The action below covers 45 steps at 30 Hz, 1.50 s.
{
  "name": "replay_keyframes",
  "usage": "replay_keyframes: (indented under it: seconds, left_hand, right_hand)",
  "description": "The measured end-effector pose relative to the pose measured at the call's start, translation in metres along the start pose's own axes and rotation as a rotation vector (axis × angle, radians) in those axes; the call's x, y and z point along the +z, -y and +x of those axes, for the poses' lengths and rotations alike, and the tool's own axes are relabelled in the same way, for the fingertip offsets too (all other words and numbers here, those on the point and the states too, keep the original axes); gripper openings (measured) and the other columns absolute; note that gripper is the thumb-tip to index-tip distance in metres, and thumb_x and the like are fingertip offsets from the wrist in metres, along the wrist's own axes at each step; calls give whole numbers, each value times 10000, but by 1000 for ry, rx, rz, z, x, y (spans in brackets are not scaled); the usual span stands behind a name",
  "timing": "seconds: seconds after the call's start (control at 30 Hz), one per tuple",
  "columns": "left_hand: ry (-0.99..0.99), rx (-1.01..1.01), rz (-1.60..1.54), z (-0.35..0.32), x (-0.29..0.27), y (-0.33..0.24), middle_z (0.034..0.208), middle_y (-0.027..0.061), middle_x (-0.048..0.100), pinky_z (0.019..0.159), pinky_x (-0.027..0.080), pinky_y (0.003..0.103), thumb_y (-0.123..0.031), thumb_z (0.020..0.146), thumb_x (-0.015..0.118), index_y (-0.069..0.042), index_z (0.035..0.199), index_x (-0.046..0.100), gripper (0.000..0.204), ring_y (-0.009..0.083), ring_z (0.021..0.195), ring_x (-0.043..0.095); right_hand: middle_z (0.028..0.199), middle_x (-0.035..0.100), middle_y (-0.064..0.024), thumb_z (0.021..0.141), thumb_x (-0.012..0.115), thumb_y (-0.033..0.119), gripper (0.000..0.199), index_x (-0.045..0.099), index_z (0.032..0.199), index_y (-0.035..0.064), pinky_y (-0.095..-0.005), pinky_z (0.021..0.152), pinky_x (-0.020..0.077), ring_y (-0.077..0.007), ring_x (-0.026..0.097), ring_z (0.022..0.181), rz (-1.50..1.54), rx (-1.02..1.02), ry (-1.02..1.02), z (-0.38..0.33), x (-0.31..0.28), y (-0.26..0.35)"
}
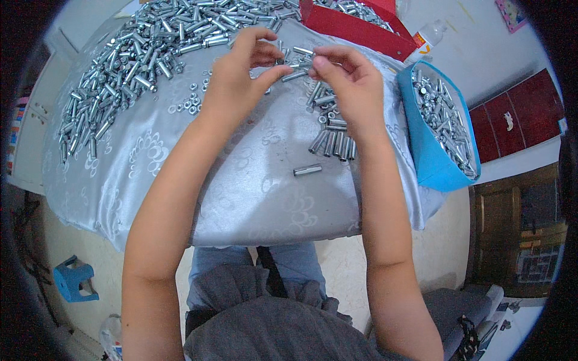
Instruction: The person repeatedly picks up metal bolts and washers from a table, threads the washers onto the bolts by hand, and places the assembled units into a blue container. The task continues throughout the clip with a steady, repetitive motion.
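Both my hands are raised over the far middle of a table with a silvery patterned cloth point(253, 207). Between the thumb and fingers of my right hand point(355, 78) is a slim shiny metal expansion bolt point(303, 51). My left hand point(241, 72) faces it, fingers curled toward the thumb around a small dark piece too small to name. Loose hex nuts point(191, 102) lie left of my left wrist. Below my right hand, several metal sleeves point(334, 144) lie side by side in a row, and a single sleeve point(307, 170) lies nearer me.
A large heap of metal expansion bolts point(141, 60) covers the far left of the table. A red box point(361, 27) and a blue bin point(445, 129), both with metal parts, stand far right and right. A white bottle point(428, 39) is between them. A blue stool point(75, 280) stands on the floor.
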<state>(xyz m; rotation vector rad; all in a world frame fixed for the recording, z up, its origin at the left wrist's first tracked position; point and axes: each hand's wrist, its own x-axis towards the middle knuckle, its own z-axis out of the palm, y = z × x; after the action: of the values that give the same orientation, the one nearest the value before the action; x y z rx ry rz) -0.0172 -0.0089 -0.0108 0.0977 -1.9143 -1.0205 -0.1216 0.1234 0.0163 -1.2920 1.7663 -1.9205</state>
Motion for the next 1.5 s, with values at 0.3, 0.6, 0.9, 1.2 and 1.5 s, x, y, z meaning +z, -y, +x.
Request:
replay_keyframes:
  seconds: [0.3,0.6,0.9,1.2,1.5]
  left_hand:
    - [69,157,110,-5,3,-5,959,109,581,675,502,310,-77,697,675,-116,1201,348,602,232,819,617]
    - [202,70,75,-7,2,-15,1065,121,555,707,507,304,-34,676,697,-156,1281,259,756,220,848,611]
    - [265,69,156,-8,0,-19,1129,123,540,673,513,315,-71,681,700,-165,1300,232,781,243,837,614]
    - [289,82,288,-8,1,-24,1077,116,576,630,505,292,-106,661,723,-171,1317,207,837,220,767,620]
    - [27,-50,-140,-6,4,-28,983,137,609,662,504,256,-51,709,677,-62,1231,353,614,159,788,612]
  right_hand:
    - [855,600,-86,789,596,65,213,552,978,-23,-251,686,503,-145,597,734,430,118,-11,-1,-7,15]
    - [821,609,-78,782,605,74,199,574,955,-19,-240,662,493,-133,593,714,295,116,66,-2,-6,12]
    - [823,612,-83,776,606,65,190,583,942,-24,-239,650,494,-130,592,699,192,66,81,-4,-6,17]
    - [839,610,-86,760,611,29,177,577,924,-30,-232,659,493,-118,590,736,136,26,108,-8,0,19]
    - [755,603,-70,790,606,139,176,593,862,-21,-213,584,452,-87,562,659,-125,-89,-21,-3,0,2]
